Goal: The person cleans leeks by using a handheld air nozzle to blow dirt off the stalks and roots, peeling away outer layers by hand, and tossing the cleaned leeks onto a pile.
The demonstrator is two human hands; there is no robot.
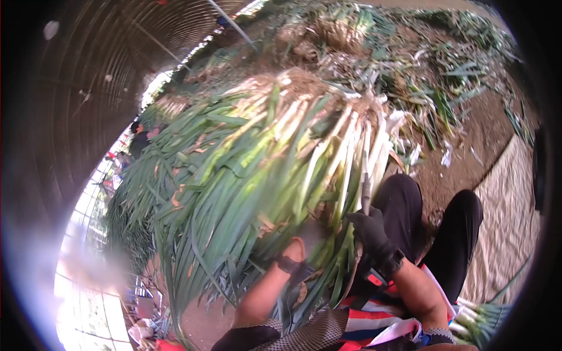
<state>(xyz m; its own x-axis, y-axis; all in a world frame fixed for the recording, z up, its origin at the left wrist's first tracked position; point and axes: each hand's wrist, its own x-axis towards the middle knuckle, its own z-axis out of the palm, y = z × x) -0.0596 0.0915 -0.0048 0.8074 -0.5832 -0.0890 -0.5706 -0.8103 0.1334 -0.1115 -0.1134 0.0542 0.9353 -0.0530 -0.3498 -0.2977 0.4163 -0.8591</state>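
A large heap of leeks (234, 158) lies before me, white stems and brown roots pointing away, green leaves toward me. My right hand (372, 234), in a dark glove, is closed at the near end of a slim grey stick-like thing (366, 190) that points away along the white stems; its exact kind I cannot tell. My left hand (313, 235) is smeared by motion and reaches in among the green leaves, left of my right hand. Leaves partly cover its fingers. Both wrists wear dark bands.
My bent knees (401, 196) are right of the heap. More leeks (345, 29) lie at the back, with loose leaf scraps (436, 99) on brown soil. A pale sheet (503, 216) covers ground at right, and white-stemmed leeks (468, 319) lie near my right elbow. A curved roof rises at left.
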